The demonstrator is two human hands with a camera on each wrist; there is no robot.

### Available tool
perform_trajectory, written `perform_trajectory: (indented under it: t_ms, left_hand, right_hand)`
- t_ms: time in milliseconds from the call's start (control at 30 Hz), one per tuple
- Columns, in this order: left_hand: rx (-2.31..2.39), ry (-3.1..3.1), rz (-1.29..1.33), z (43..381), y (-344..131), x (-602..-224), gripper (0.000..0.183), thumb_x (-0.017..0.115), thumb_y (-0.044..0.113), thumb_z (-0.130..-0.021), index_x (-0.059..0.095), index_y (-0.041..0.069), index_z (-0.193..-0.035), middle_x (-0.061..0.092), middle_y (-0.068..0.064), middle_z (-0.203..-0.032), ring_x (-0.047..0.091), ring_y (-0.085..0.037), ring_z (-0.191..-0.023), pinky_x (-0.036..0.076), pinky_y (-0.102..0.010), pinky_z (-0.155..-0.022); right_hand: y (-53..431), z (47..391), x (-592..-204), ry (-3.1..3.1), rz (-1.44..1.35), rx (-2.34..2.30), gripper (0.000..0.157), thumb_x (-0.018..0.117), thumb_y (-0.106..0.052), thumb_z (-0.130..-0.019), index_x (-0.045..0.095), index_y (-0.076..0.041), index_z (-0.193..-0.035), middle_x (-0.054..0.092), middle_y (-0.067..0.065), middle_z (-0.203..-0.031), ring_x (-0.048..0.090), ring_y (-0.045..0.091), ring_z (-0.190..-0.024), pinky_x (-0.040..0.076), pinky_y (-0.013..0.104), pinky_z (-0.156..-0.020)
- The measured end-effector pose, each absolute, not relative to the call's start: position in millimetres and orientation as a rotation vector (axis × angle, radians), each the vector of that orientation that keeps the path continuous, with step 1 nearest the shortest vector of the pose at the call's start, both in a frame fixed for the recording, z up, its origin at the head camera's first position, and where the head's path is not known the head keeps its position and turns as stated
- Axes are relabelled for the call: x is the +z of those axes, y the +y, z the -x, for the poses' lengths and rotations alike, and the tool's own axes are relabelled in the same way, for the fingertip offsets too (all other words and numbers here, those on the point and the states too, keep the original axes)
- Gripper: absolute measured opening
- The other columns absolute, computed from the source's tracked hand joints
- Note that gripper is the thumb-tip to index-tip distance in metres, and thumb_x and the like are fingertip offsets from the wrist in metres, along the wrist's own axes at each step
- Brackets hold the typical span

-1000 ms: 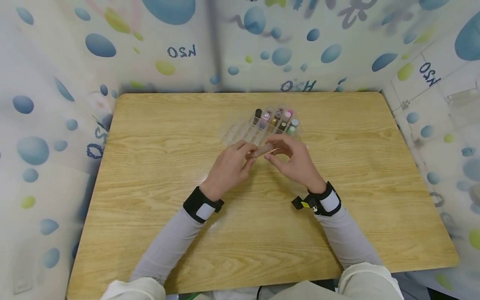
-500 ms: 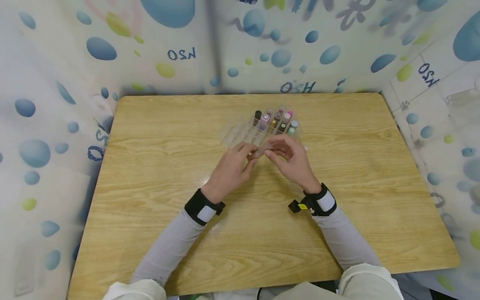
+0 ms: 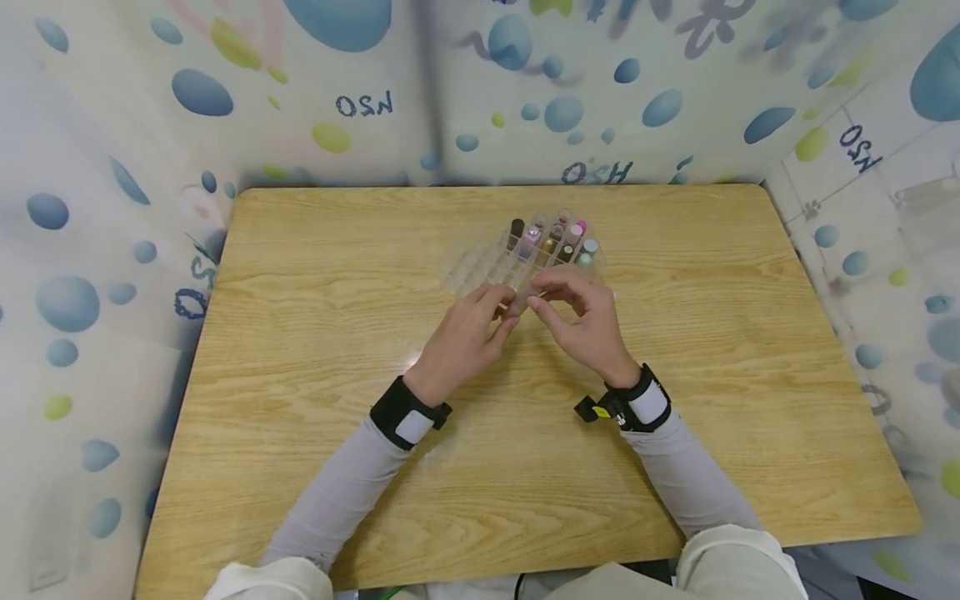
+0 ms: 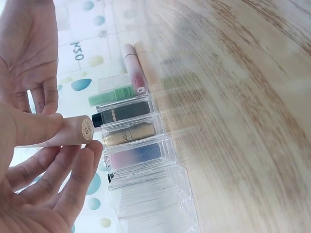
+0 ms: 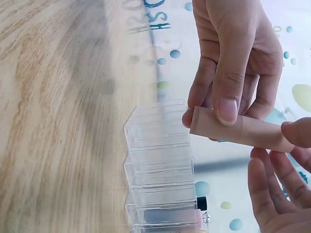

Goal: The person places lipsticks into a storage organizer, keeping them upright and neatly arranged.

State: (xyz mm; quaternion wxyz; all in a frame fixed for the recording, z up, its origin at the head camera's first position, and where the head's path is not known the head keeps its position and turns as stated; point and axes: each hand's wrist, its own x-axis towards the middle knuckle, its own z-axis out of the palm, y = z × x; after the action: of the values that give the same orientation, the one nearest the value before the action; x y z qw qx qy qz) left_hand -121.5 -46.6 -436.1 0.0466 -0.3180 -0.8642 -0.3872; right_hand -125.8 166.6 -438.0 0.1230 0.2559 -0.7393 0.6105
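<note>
A matte beige lipstick tube point(image 5: 238, 129) is held between both hands, just in front of a clear organizer point(image 3: 480, 267). My left hand point(image 3: 461, 337) pinches one end of it between thumb and fingers, and the round sticker point(image 4: 87, 130) on that end faces the left wrist camera. At the tube's other end, my right hand point(image 3: 585, 321) pinches with thumb and fingertips. Behind the hands, the organizer carries several cosmetics, among them a gold tube point(image 4: 129, 134), a black one point(image 4: 124, 114) and a green one point(image 4: 112, 95). Its left compartments hold nothing.
A pink lip gloss tube point(image 4: 134, 68) lies on the wooden table point(image 3: 330, 275) beside the organizer's right end. A patterned curtain point(image 3: 495, 108) hangs behind the table and along its sides.
My right hand has shifted slightly left, closer to my left hand, and now covers more of the lipstick tube. The tube has tilted more steeply in the head view. The organizer has stayed put.
</note>
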Motion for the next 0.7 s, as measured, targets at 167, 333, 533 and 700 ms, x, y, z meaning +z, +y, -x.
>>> perform_trajectory:
  t_ms: [167,333,533,700]
  left_hand:
    - [-1.174,-2.631,0.972,121.9,-48.0,-436.4,0.017,0.069,0.009,-0.104,0.064,0.002,-0.120,0.072,-0.013,-0.112,0.074,-0.026,-0.103,0.064,-0.034,-0.085]
    - [-1.002,-2.633,0.931,125.2,-53.0,-437.7,0.029,0.078,0.017,-0.099,0.068,0.005,-0.123,0.075,-0.014,-0.117,0.074,-0.030,-0.104,0.063,-0.039,-0.081]
    - [-0.739,-2.675,0.790,133.7,-61.4,-441.6,0.046,0.085,0.022,-0.093,0.069,0.005,-0.132,0.069,-0.015,-0.135,0.060,-0.040,-0.128,0.052,-0.054,-0.108]
    - [-0.699,-2.744,0.649,139.8,-67.4,-447.3,0.044,0.079,0.024,-0.098,0.068,0.006,-0.137,0.058,-0.018,-0.148,0.046,-0.047,-0.143,0.043,-0.063,-0.116]
  right_hand:
    - [163.9,126.6,-433.2,-2.192,-0.758,1.679,0.024,0.076,0.014,-0.090,0.076,0.002,-0.110,0.074,0.016,-0.107,0.071,0.014,-0.096,0.062,0.024,-0.084]
    - [163.7,131.0,-429.9,-2.209,-0.797,1.589,0.022,0.078,0.010,-0.090,0.078,-0.002,-0.109,0.076,0.013,-0.105,0.069,0.015,-0.091,0.060,0.023,-0.078]
    - [164.9,138.0,-427.9,-2.212,-0.799,1.513,0.018,0.079,0.006,-0.091,0.079,-0.003,-0.107,0.077,0.012,-0.104,0.068,0.018,-0.086,0.056,0.022,-0.070]
    - [166.0,144.5,-426.6,-2.231,-0.799,1.476,0.018,0.081,0.004,-0.091,0.079,-0.002,-0.107,0.077,0.012,-0.104,0.070,0.017,-0.084,0.057,0.023,-0.070]
